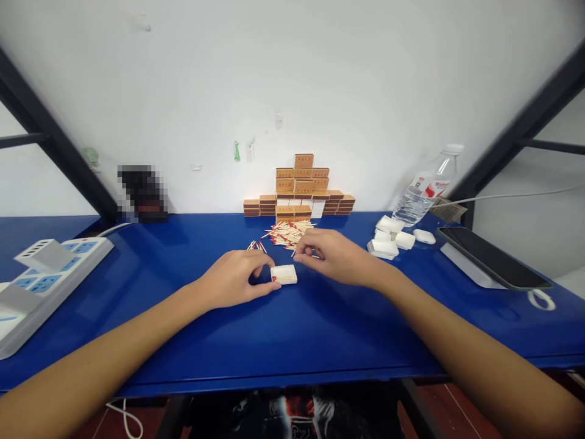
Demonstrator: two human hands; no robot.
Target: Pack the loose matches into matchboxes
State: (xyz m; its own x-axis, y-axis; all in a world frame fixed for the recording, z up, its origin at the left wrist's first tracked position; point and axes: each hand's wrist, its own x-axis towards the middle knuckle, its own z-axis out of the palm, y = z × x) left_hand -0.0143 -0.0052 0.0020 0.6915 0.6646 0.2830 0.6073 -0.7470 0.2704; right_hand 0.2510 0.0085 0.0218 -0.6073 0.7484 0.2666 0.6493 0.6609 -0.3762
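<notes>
A small white matchbox tray (287, 275) with a few red-headed matches inside lies on the blue table. My left hand (235, 277) holds its left end between thumb and fingers. Just right of the tray, my right hand (331, 256) has thumb and fingertips drawn together in a pinch. Whatever is between them, if anything, is too small to make out. Behind the right hand lies a heap of loose matches (287, 233), partly hidden by the fingers. A smaller group of matches (257, 246) is beyond my left hand.
Matchboxes (295, 186) stand stacked against the wall. At right are several white trays (384, 247), an earphone case (424, 236), a leaning water bottle (427, 186) and a phone (493, 256) on a stand. A power strip (91, 253) lies at left.
</notes>
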